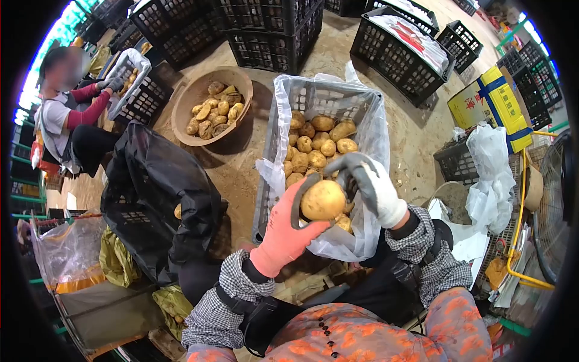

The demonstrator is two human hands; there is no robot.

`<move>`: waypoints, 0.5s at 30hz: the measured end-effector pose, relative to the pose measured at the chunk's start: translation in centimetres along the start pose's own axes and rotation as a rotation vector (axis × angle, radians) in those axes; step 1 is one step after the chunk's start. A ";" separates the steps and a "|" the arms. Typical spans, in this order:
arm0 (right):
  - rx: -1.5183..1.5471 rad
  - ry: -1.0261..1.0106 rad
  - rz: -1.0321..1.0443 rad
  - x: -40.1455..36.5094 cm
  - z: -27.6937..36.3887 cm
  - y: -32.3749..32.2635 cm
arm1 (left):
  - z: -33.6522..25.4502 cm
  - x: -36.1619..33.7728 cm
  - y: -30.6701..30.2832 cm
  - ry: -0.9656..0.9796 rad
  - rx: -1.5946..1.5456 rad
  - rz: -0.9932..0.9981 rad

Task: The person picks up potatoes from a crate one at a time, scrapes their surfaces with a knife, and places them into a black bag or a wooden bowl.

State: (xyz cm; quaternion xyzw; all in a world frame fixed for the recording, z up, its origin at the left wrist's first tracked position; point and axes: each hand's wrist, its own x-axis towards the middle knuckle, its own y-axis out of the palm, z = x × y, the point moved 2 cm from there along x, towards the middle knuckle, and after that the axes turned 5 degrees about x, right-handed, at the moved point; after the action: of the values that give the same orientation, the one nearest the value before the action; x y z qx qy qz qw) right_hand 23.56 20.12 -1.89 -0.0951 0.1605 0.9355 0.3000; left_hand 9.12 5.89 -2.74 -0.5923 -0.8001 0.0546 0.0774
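A large yellow potato [323, 200] is held in my left hand [283, 227], which wears a pink glove with dark grey finger coating. My left thumb and fingers wrap around the potato from the left and below. My right hand [369, 184], in a white and grey glove, is beside the potato's upper right, fingers bent and apart with the tips right at its edge. Below both hands stands a crate [279, 114] lined with clear plastic film [369, 114]. Several potatoes [316, 158] fill its bottom, partly hidden by my hands.
A brown basin [181, 120] of potatoes sits at the upper left. Black crates [271, 48] are stacked behind, and another crate [401, 60] stands at the upper right. Black cloth [160, 187] drapes over a crate on the left. A co-worker [60, 114] sits far left by a lined crate.
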 end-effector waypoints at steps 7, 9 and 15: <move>-0.663 -0.382 0.058 -0.4 -0.7 2.1 | 1.8 -0.5 -0.2 -0.501 -0.976 0.437; -0.551 -0.454 -0.004 -0.4 -1.4 1.4 | 1.6 -1.0 0.7 -0.514 -0.838 0.297; -0.504 -0.306 -0.032 -0.6 -0.9 3.2 | 1.7 -1.2 0.7 -0.401 -0.672 0.132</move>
State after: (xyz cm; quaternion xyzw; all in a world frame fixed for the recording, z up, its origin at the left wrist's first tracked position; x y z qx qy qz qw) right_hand 22.21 17.07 -1.80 -0.0269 -0.1256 0.9446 0.3022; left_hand 9.78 4.97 -4.61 -0.6125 -0.7327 -0.0906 -0.2823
